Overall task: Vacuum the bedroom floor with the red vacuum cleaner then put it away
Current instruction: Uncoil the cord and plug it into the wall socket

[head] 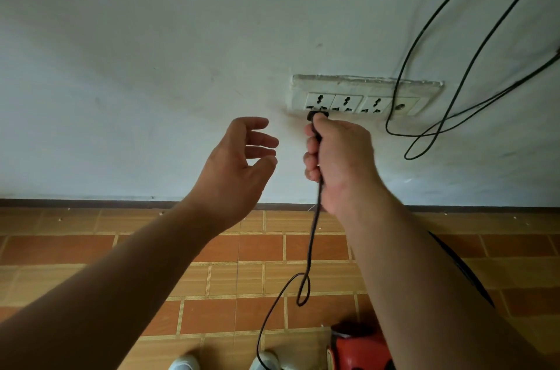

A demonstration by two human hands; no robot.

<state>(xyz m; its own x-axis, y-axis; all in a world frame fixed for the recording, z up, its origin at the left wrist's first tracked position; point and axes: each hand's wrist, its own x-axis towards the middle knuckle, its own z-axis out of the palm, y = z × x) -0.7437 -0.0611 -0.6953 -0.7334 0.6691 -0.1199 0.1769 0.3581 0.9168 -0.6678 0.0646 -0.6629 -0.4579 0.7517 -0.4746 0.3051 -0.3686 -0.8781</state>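
Observation:
My right hand (339,157) is closed around the black plug (316,116) of the vacuum's power cord (309,263), holding it at the leftmost socket of a white wall outlet strip (363,95). The cord hangs down from my fist, loops above the floor and runs toward the bottom edge. My left hand (239,160) hovers open just left of it, fingers curled and empty. The red vacuum cleaner (357,348) sits on the floor at the bottom right, partly hidden by my right forearm.
Thin black cables (424,133) hang down the white wall at the right and loop below the outlet strip. The floor is orange-brown tile (212,278) with a dark skirting board (91,203). My white shoes (263,362) show at the bottom.

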